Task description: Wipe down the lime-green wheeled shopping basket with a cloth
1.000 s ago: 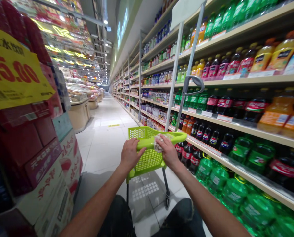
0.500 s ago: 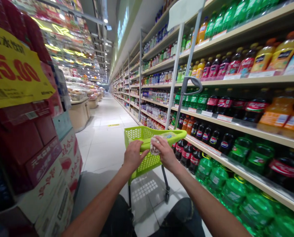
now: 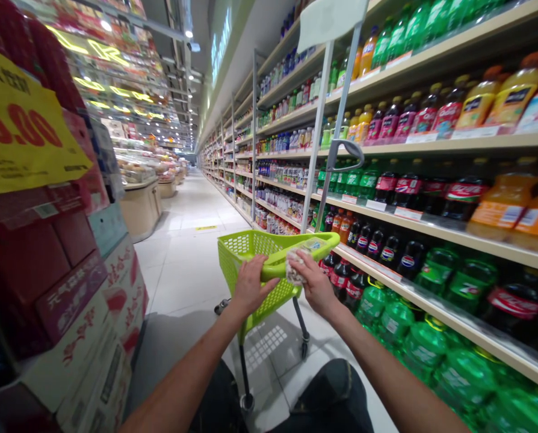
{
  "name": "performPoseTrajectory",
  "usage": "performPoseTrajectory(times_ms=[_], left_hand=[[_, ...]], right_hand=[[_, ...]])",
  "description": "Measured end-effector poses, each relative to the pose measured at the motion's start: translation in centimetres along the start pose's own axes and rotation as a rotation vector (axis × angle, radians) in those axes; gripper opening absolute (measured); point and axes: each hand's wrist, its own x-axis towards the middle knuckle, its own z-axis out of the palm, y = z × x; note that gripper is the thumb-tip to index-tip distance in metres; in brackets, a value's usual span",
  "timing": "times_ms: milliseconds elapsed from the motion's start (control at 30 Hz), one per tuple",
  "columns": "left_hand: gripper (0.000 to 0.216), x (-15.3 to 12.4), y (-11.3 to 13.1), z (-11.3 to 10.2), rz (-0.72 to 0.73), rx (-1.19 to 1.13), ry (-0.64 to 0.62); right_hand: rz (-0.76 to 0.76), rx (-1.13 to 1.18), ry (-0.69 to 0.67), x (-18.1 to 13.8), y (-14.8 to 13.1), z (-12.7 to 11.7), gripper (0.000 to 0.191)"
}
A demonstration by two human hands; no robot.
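A lime-green shopping cart [image 3: 251,246] stands in front of me in a supermarket aisle. My left hand [image 3: 250,284] is closed on the cart's near rim. My right hand [image 3: 313,281] rests at the same rim, its fingers pinched round a small crinkled clear packet [image 3: 295,267]. A grey pole with a loop handle [image 3: 341,157] rises from the cart's far right side and carries a white sign at the top.
Shelves of soft-drink bottles [image 3: 413,192] run along the right, close to the cart. Stacked red and white cartons [image 3: 70,282] with a yellow price sign [image 3: 20,138] crowd the left. The white tiled aisle [image 3: 192,240] stretches ahead, with display counters [image 3: 140,201] at the far left.
The cart has swung left, its front now angled toward the aisle's middle and a wheel showing. Both hands stayed on the rim and shifted slightly down with it.
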Motion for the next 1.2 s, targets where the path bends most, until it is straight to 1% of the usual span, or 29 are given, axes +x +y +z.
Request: performPoseTrajectory(times_ms=[67,167,233,300,367,433,500,567,667,767,833,900,933,1033,1100,1200], left_hand=[[0.046,0.1,0.5,0.2,-0.023,0.011,0.009],[0.042,0.2,2.3,0.8,-0.045,0.041,0.000],[0.042,0.2,3.5,1.2,-0.051,0.048,-0.018],[0.045,0.2,4.1,1.5,-0.028,0.036,-0.050],[0.053,0.3,3.7,1.6,0.014,0.012,-0.115],[0.062,0.3,2.5,1.6,0.001,0.009,-0.203],[0.067,0.5,1.4,1.7,-0.057,0.039,-0.286],[0.068,0.6,0.9,2.2,-0.099,0.081,-0.335],[0.069,0.7,2.0,3.4,-0.106,0.134,-0.338],[0.069,0.7,3.8,4.3,-0.075,0.152,-0.319],[0.068,0.7,4.2,4.6,-0.028,0.136,-0.329],[0.067,0.7,3.7,4.7,0.009,0.118,-0.356],[0.066,0.7,3.2,4.7,-0.006,0.119,-0.373],[0.067,0.6,1.6,5.0,-0.115,0.162,-0.427],[0.070,0.5,1.3,5.5,-0.153,0.188,-0.446],[0.074,0.2,2.0,6.2,-0.139,0.199,-0.452]], right_hand=[[0.018,0.001,0.019,0.1,0.1,-0.1,0.045],[0.145,-0.013,0.076,0.6,0.9,-0.6,0.044],[0.169,0.017,0.055,0.7,0.9,-1.0,0.046],[0.132,0.067,0.006,0.3,0.3,-1.5,0.049],[0.090,0.098,-0.023,-0.4,0.1,-2.3,0.052],[0.098,0.081,-0.012,-1.3,0.6,-3.2,0.054],[0.158,0.018,0.025,-2.0,1.9,-4.1,0.054],[0.227,-0.053,0.070,-2.4,3.1,-4.6,0.056],[0.246,-0.109,0.099,-2.6,3.1,-4.6,0.059],[0.180,-0.143,0.076,-2.8,1.5,-4.3,0.056],[0.136,-0.179,0.057,-3.0,1.0,-4.6,0.053],[0.138,-0.226,0.065,-3.3,1.4,-5.3,0.051],[0.155,-0.253,0.074,-3.4,1.9,-5.8,0.050],[0.226,-0.336,0.101,-3.5,3.4,-6.7,0.050],[0.246,-0.390,0.104,-3.2,3.6,-6.5,0.047],[0.203,-0.454,0.063,-2.6,2.5,-4.6,0.040]])
